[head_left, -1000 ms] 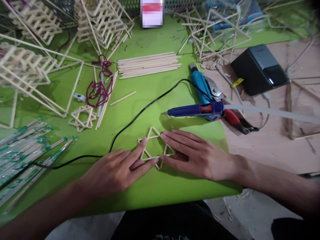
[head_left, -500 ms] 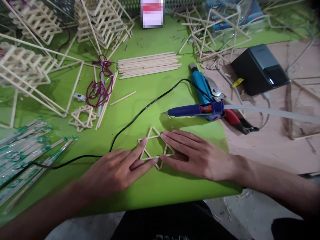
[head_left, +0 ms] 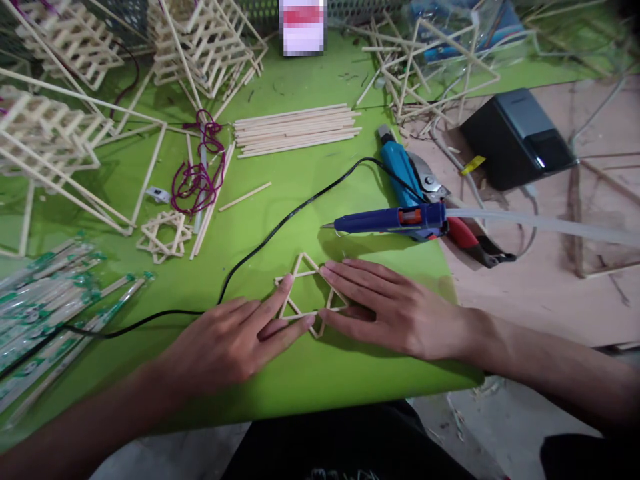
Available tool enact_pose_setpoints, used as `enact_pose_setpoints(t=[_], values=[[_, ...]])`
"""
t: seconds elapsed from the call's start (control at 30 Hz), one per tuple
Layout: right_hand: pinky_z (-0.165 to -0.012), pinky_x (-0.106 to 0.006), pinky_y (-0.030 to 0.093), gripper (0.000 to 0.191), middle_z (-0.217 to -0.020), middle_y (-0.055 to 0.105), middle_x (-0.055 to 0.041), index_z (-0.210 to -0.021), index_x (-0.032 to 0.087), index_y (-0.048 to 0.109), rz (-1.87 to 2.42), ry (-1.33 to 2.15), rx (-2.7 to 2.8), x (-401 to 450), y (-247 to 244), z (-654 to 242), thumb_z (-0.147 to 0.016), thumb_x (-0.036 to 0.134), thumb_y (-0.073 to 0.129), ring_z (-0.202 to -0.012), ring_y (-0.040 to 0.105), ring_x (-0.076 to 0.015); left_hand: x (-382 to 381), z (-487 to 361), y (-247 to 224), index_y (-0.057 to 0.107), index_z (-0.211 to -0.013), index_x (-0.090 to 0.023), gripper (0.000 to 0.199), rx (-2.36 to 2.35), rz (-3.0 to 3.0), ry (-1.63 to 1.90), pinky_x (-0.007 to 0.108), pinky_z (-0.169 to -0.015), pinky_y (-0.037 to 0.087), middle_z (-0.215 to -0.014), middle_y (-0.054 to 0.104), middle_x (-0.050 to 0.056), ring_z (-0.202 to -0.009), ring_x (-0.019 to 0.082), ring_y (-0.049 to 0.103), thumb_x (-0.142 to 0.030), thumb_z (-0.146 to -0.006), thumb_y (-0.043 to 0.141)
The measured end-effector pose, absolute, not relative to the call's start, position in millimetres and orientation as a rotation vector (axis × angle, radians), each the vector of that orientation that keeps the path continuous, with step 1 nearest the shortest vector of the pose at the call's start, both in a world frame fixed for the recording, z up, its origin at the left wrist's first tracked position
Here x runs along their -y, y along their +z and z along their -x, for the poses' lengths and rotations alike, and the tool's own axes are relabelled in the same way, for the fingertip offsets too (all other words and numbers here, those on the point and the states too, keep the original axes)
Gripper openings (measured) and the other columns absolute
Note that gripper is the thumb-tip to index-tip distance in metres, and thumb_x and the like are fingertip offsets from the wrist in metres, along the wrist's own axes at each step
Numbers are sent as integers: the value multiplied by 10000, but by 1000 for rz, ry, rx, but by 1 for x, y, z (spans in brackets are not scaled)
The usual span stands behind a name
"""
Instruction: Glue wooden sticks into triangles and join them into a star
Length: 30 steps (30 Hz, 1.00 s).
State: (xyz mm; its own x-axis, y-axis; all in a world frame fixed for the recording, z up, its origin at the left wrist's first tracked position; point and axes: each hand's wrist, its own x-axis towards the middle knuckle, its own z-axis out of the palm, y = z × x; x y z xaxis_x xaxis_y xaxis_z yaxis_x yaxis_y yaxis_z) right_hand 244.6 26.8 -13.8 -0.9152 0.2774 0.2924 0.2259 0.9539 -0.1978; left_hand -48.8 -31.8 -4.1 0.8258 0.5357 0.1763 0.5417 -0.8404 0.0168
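Note:
A six-pointed star of thin wooden sticks (head_left: 301,316) lies on the green table between my two hands. My left hand (head_left: 234,333) rests at the star's left side, its index finger and thumb spread and pressing on the sticks. From the right, my right hand (head_left: 390,308) lies over the star's right points with the fingers stretched out, covering part of them. Just beyond the star, a blue glue gun (head_left: 390,219) lies on its side, nozzle pointing left, with a long clear glue stick in its back end.
Loose sticks (head_left: 297,130) lie in a bundle farther back. At left are a smaller layered star (head_left: 164,237), purple string (head_left: 196,187), wrapped chopsticks (head_left: 45,307) and stick frames (head_left: 55,133). Pruning shears (head_left: 465,233), a teal cutter (head_left: 397,173) and a black box (head_left: 520,140) are right. A black cord (head_left: 280,223) crosses the table.
Both hands and the star stay in place. Only a very slight shift of the whole view shows.

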Motion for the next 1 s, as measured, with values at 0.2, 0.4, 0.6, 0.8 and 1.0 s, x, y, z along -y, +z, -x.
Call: enact_pose_setpoints(t=[0.2,0.4,0.6,0.8,1.0], values=[[-1124,-498,464,457,-1524,443,-199,-1357,204,561,372,225,2797,-27,-15,-245,-919,84,605,-1447,394,-306,31,48,-3,553,-1405,-178,433,869,2993,-294,352,-637,596,-1351,579,278,-734,174,680,-114,-976,555],[-1120,-503,464,464,-1504,451,-238,-1361,189,552,363,220,2804,-27,-16,-245,-913,86,618,-1431,410,-325,31,48,-3,538,-1422,-189,459,870,2983,-293,357,-654,601,-1350,583,275,-769,186,689,-119,-970,577],[-1123,-498,463,456,-1512,450,-221,-1358,197,554,364,234,2800,-27,-16,-245,-920,85,607,-1440,399,-318,32,49,-5,527,-1432,-194,465,874,2993,-284,358,-653,598,-1367,569,275,-766,184,684,-119,-974,564],[-1114,-506,467,438,-1493,464,-240,-1351,190,561,362,239,2801,-27,-16,-245,-926,94,606,-1431,413,-327,33,49,-5,529,-1432,-208,464,899,2989,-266,357,-662,601,-1367,574,262,-767,182,689,-114,-978,553],[-1119,-497,467,434,-1485,474,-239,-1346,192,561,361,230,2802,-27,-15,-246,-926,102,613,-1429,418,-326,33,49,-4,524,-1434,-198,478,882,2994,-266,363,-652,602,-1358,573,278,-787,198,696,-107,-968,570]])
